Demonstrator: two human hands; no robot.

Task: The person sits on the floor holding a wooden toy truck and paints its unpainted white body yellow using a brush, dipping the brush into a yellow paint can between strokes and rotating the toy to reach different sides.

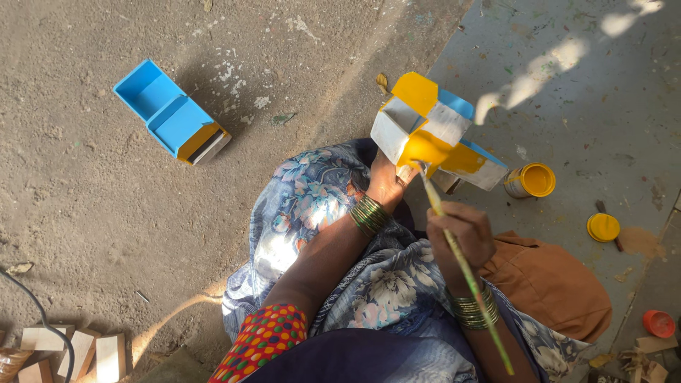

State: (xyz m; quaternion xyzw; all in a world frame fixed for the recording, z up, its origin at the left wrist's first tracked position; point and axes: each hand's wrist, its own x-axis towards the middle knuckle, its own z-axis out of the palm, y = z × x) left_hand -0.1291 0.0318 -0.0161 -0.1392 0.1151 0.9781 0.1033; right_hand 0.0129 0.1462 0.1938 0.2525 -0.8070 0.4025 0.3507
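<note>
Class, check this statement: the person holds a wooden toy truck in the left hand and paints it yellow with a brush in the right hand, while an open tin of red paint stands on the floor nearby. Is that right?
Not quite. The head view shows the tin holds yellow paint, not red. The rest stands: left hand holds the toy truck, right hand the brush.

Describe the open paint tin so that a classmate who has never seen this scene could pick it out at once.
Start at the grey painted floor on the right. Just right of the wooden toy in the left hand stands the small tin. It alone is open, showing yellow paint; its flat yellow lid lies separately nearby.
</note>
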